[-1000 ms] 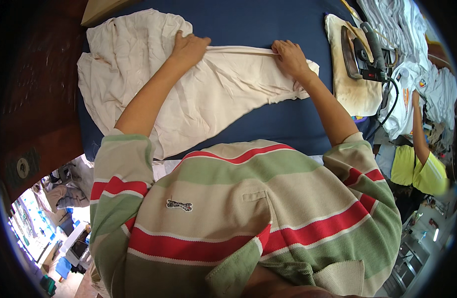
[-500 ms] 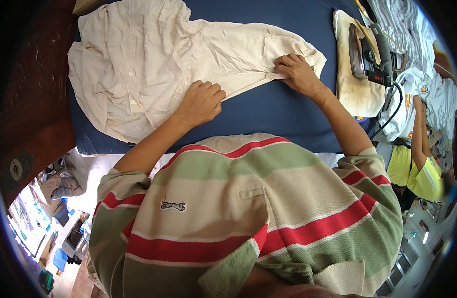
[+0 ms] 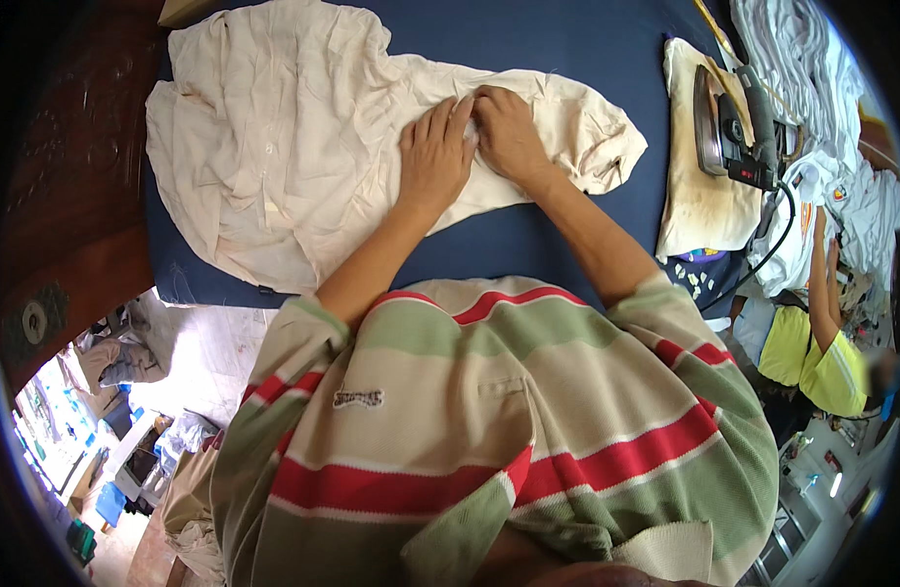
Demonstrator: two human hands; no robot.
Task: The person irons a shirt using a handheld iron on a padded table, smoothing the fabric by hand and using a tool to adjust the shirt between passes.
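A cream button-front shirt (image 3: 274, 147) lies wrinkled on a dark blue padded surface (image 3: 528, 235), one sleeve stretched out to the right. On that sleeve my left hand (image 3: 436, 157) rests flat with its fingers extended and close together. Right beside it, almost touching, my right hand (image 3: 509, 135) has its fingers curled down on the sleeve cloth. Its fingertips are hidden, and a small fold of cloth shows between the two hands. The cuff end of the sleeve lies bunched, free of both hands.
An iron (image 3: 734, 127) with a black cord sits on a scorched cream pad (image 3: 690, 210) at the right. Beyond it are piled white garments (image 3: 797, 68). Another person in a yellow top (image 3: 832, 367) reaches toward them. Dark carved wood (image 3: 78, 186) borders the left side.
My right hand has left the cuff and moved left along the sleeve. My left hand has moved up and right from the shirt's lower edge, flattening out, so both hands now meet mid-sleeve.
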